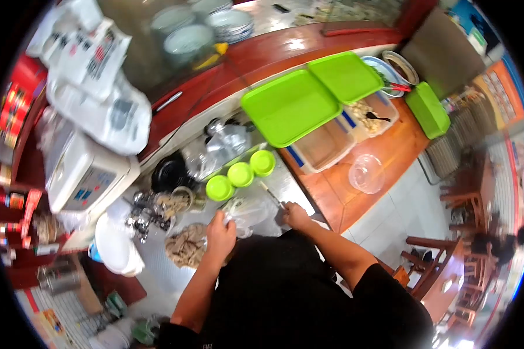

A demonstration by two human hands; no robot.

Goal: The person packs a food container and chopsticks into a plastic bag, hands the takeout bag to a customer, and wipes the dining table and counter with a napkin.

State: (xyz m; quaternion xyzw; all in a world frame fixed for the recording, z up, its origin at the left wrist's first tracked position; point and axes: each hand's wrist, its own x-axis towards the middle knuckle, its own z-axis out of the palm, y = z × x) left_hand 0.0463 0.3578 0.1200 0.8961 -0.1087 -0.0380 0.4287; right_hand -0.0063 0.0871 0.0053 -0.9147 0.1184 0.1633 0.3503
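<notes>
Over the metal tabletop (290,185), the left hand (220,236) pinches a clear bag (248,214), likely steadying it, and the right hand (297,216) clamps a slim tool (272,194) by one end, tip free.

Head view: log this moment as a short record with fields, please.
left hand: at the clear plastic bag; grip unclear
right hand: holding a thin stick-like tool
beyond the bag: three round green tops in a row
beside left hand: crumpled brown cloth
wooden counter: clear round container, two green trays over bins
</notes>
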